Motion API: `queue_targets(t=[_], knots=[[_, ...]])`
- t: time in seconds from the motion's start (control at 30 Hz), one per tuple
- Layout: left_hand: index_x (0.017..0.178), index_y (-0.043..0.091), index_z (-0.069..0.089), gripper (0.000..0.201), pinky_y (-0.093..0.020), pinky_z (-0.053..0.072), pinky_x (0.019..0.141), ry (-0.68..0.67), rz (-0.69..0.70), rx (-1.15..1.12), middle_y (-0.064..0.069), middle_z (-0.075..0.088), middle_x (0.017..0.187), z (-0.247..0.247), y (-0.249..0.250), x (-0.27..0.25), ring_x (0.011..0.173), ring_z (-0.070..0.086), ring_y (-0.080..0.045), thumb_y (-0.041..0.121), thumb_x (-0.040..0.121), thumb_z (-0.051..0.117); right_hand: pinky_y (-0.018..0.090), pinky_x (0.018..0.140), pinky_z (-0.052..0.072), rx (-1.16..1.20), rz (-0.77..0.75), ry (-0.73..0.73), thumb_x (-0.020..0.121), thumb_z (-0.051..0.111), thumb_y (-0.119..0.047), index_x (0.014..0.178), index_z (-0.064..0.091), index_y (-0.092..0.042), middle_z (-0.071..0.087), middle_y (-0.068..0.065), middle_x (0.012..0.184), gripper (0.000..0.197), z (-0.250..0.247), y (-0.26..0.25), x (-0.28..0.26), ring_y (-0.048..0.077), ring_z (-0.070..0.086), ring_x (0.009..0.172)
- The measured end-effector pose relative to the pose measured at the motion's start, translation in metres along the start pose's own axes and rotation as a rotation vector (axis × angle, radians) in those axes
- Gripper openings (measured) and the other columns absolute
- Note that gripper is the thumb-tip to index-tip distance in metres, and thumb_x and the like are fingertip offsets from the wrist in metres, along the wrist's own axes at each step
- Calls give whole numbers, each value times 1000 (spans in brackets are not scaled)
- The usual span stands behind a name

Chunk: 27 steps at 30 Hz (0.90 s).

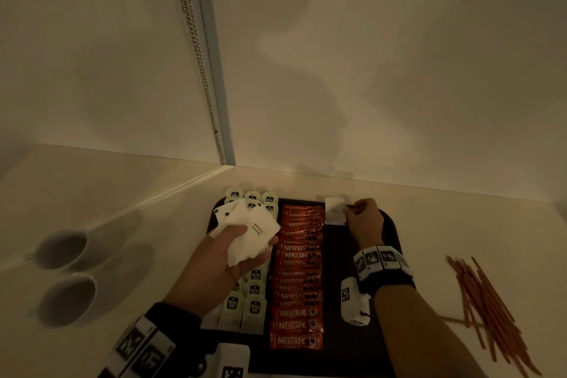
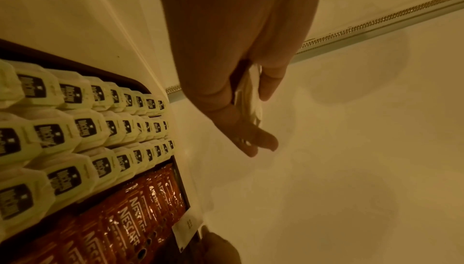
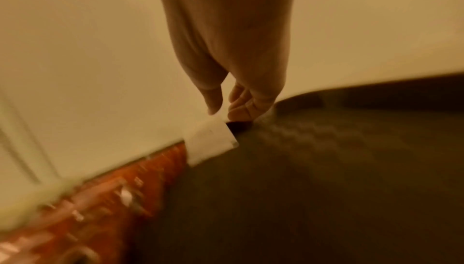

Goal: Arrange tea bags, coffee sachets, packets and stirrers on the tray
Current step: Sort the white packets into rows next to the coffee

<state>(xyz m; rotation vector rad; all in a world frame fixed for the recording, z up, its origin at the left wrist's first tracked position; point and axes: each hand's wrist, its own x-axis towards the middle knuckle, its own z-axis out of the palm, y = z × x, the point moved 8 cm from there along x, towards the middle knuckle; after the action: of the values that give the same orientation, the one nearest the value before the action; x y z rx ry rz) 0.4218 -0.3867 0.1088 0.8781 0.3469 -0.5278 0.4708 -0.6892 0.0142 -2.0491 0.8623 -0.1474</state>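
A dark tray (image 1: 340,255) holds rows of pale green tea bags (image 1: 254,307) on its left and a column of red Nescafe sachets (image 1: 299,279) down the middle. My left hand (image 1: 233,255) hovers over the tea bags, gripping a bunch of white sugar packets (image 1: 260,228) between thumb and fingers; their edges show in the left wrist view (image 2: 247,93). One white sugar packet (image 1: 335,211) stands at the tray's far edge, right of the sachets. My right hand (image 1: 352,209) pinches its top right corner (image 3: 211,141) with the thumb and curled fingers (image 3: 241,109).
A loose pile of thin brown stirrers (image 1: 487,301) lies on the counter right of the tray. Two white cups (image 1: 63,248) stand at the left. The wall runs close behind the tray, with a bead chain (image 1: 196,49) hanging along a frame.
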Motion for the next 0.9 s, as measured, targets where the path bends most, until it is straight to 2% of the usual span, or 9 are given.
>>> queue_targets(t=[0.1,0.2,0.27,0.3,0.4,0.47,0.6,0.77,0.9], knots=[[110,18,59,22,-32,58,54,15,48,83,-13,74,94,2,6,5,78,72,-27,8,94,48,22,68,44,126,-169,-64,91,59,-23,102,58,-11,62,4,97,16,-5,-50,-26,11,56,80],[104,18,62,18,-29,57,51,62,96,143,-5,74,85,4,12,10,70,71,-17,8,92,54,17,67,50,302,-277,-478,94,52,-32,102,64,-15,67,-1,93,22,9,-104,-79,6,63,80],[102,18,64,17,-27,57,51,55,122,167,-1,75,81,9,13,13,70,70,-12,7,91,56,24,73,55,342,-284,-703,88,55,-39,106,64,-17,68,2,96,30,19,-125,-114,11,66,83],[103,18,64,18,-25,56,50,44,135,173,0,75,82,12,14,13,72,71,-12,7,91,57,27,75,56,361,-297,-740,84,59,-38,107,63,-17,69,5,97,31,20,-133,-126,14,66,83],[105,17,65,20,-23,53,48,54,197,207,2,75,83,16,16,13,74,71,-12,7,88,60,34,78,56,404,-346,-697,87,63,-22,112,60,-22,69,6,101,24,19,-144,-138,20,67,88],[101,15,66,17,-22,50,46,101,263,254,2,73,81,13,21,12,72,69,-14,8,86,64,38,80,56,437,-308,-756,88,62,-13,113,57,-27,68,8,105,30,22,-141,-142,25,67,94],[103,10,66,25,-26,48,49,130,355,368,-5,72,88,13,34,10,74,68,-18,14,79,73,36,74,54,476,-220,-874,84,65,-5,103,52,-21,69,13,102,28,30,-132,-154,28,68,91],[110,11,64,38,-29,50,59,57,370,501,-7,72,99,19,36,7,83,67,-18,6,74,76,27,69,57,941,-23,-814,82,57,6,110,47,-15,66,15,98,37,28,-125,-151,23,66,89],[104,12,64,30,-25,52,54,140,432,576,-5,70,95,20,39,7,76,65,-15,5,77,74,26,71,58,980,79,-757,96,43,-5,111,58,-10,71,6,99,22,34,-118,-154,16,69,89]])
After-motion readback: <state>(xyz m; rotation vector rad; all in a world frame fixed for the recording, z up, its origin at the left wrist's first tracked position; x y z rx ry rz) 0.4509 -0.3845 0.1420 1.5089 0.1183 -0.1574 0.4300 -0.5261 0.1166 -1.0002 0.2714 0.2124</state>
